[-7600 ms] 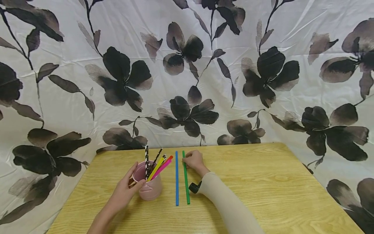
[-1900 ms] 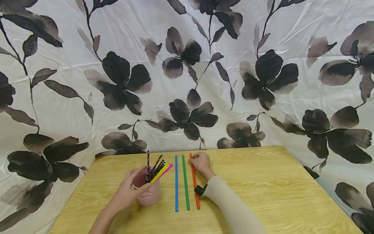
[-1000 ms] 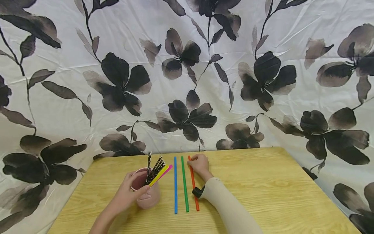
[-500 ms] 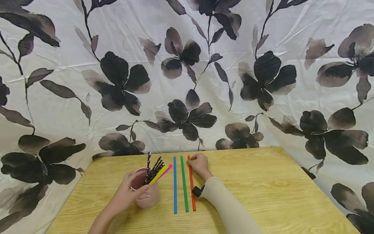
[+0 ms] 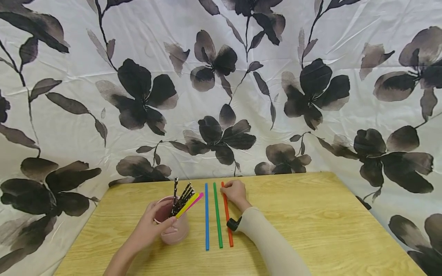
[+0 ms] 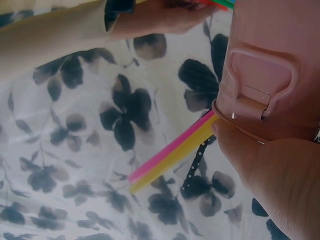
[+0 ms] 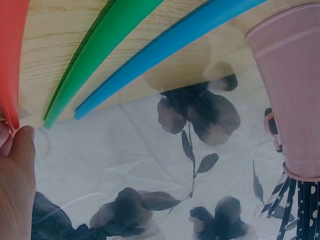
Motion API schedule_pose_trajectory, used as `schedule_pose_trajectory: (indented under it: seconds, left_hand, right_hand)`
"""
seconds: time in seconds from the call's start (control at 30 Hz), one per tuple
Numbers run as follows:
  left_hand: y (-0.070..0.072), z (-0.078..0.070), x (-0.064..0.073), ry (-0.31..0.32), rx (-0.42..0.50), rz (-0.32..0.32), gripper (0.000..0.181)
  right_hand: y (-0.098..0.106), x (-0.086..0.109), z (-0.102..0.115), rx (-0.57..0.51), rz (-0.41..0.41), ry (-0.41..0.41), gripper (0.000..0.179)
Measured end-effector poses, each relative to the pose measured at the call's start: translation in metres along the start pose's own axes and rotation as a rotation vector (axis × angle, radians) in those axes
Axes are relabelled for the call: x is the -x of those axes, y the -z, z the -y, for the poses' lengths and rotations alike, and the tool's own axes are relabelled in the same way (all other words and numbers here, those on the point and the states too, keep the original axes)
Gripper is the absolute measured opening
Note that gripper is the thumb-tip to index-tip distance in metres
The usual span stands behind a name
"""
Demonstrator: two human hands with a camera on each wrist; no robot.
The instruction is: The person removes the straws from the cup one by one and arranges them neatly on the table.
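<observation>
My left hand (image 5: 152,222) grips the rim of a pink metal pail (image 5: 177,233), thumb on the near side and fingers over the far side. A yellow straw (image 5: 187,206), a magenta straw (image 5: 200,197) and several black patterned straws (image 5: 186,196) lean out of it. With thumb and fingertips, my right hand (image 5: 236,193) pinches the far end of a red straw (image 5: 226,209) on the table. Left of that lie a green straw (image 5: 218,214) and a blue straw (image 5: 207,216), spaced roughly side by side. The pail's wire handle (image 6: 292,80) shows in the left wrist view.
A wooden table (image 5: 304,222) carries everything. Behind it and at both sides hangs a white cloth (image 5: 262,23) with dark flowers. My right wrist wears a black device (image 5: 233,224) that overlaps the red straw in the head view.
Earlier my right hand held the green straw and the red one stood in the pail. Now the red straw lies right of the green; its near end has lately shifted slightly left.
</observation>
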State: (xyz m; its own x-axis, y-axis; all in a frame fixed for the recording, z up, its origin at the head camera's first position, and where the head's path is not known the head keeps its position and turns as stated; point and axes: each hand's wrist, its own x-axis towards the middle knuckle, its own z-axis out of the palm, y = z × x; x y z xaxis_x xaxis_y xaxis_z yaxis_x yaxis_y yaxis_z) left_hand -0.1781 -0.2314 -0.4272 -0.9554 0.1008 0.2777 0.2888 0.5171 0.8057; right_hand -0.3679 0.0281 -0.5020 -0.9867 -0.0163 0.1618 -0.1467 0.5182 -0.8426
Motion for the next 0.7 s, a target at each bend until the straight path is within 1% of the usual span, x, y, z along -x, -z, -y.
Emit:
schedule_pose_trajectory:
  seconds: [0.1, 0.17, 0.37, 0.53, 0.6, 0.7]
  left_hand:
    - [-0.001, 0.011, -0.002, -0.008, -0.030, -0.008, 0.054]
    - [-0.002, 0.016, -0.002, -0.014, -0.043, -0.013, 0.054]
    - [-0.004, 0.017, -0.002, -0.054, -0.061, -0.024, 0.057]
    - [-0.003, 0.020, -0.001, -0.090, -0.095, -0.027, 0.058]
    - [-0.002, 0.021, -0.001, -0.118, -0.079, -0.019, 0.055]
    - [0.000, 0.023, -0.001, -0.181, 0.006, 0.020, 0.049]
  right_hand:
    - [0.000, -0.001, 0.000, 0.001, -0.003, -0.001, 0.008]
    - [-0.001, -0.002, 0.000, 0.002, -0.003, -0.007, 0.008]
    - [0.002, 0.001, -0.001, -0.019, -0.009, -0.017, 0.011]
    - [0.003, 0.006, 0.002, -0.086, -0.029, -0.027, 0.010]
    - [0.005, 0.007, 0.003, -0.124, -0.032, -0.027, 0.009]
    - [0.008, 0.010, 0.008, -0.176, -0.021, -0.010, 0.010]
